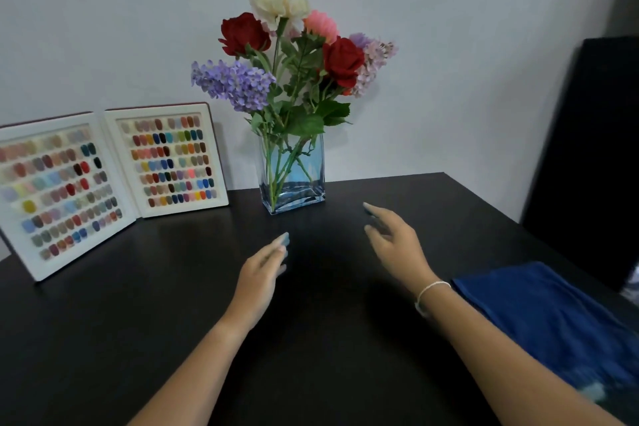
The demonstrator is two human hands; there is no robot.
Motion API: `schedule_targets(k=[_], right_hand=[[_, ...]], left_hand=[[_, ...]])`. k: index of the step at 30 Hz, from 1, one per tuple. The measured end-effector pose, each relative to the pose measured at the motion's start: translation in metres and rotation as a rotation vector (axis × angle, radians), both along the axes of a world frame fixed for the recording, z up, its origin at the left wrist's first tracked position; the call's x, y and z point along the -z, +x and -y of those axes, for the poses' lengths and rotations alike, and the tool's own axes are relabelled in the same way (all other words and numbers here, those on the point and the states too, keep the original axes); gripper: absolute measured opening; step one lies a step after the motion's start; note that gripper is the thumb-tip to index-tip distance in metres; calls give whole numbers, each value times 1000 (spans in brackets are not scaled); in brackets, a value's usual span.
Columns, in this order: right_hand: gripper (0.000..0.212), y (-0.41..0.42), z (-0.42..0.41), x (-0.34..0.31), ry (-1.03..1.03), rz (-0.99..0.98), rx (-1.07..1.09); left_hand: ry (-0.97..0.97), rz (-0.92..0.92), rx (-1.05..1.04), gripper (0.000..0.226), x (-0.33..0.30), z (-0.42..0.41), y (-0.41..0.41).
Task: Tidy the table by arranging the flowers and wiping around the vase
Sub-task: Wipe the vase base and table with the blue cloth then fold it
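Observation:
A rectangular blue-tinted glass vase [293,180] stands near the back edge of the dark table [138,315], against the wall. It holds a bunch of flowers [294,55]: red roses, a cream bloom, a pink one and purple sprays. My left hand [263,270] hovers over the table in front of the vase, fingers straight and together, holding nothing. My right hand [397,239] is a little to the right of the vase, fingers loosely spread, empty. A blue cloth [549,318] lies flat on the table by my right forearm.
Two white display boards of coloured nail samples [103,180] lean against the wall at the left. A black object [594,162] stands past the table's right edge.

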State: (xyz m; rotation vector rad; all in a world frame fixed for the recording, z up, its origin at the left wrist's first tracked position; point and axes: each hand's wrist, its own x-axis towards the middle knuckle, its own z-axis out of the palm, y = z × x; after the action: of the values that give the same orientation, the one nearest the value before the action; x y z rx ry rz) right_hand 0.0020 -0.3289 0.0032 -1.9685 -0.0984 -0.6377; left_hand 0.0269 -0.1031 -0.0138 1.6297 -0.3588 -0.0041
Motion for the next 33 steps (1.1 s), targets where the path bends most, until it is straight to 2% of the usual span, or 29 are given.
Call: schedule_targets(k=[3, 8, 17, 25, 31, 33], right_hand=[[37, -27, 22, -26, -123, 21, 27], [32, -65, 72, -48, -192, -106, 30], [32, -121, 161, -8, -450, -342, 181], [41, -121, 195, -2, -565, -526, 276], [33, -117, 199, 0, -547, -521, 256], [31, -115, 200, 0, -541, -504, 256]], left_hand=[[46, 16, 53, 37, -5, 19, -20], [167, 142, 130, 38, -8, 72, -45], [480, 348, 199, 34, 1, 171, -74], [807, 321, 198, 46, -5, 212, -76], [827, 233, 281, 21, -16, 215, -72], [835, 195, 294, 19, -18, 216, -71]])
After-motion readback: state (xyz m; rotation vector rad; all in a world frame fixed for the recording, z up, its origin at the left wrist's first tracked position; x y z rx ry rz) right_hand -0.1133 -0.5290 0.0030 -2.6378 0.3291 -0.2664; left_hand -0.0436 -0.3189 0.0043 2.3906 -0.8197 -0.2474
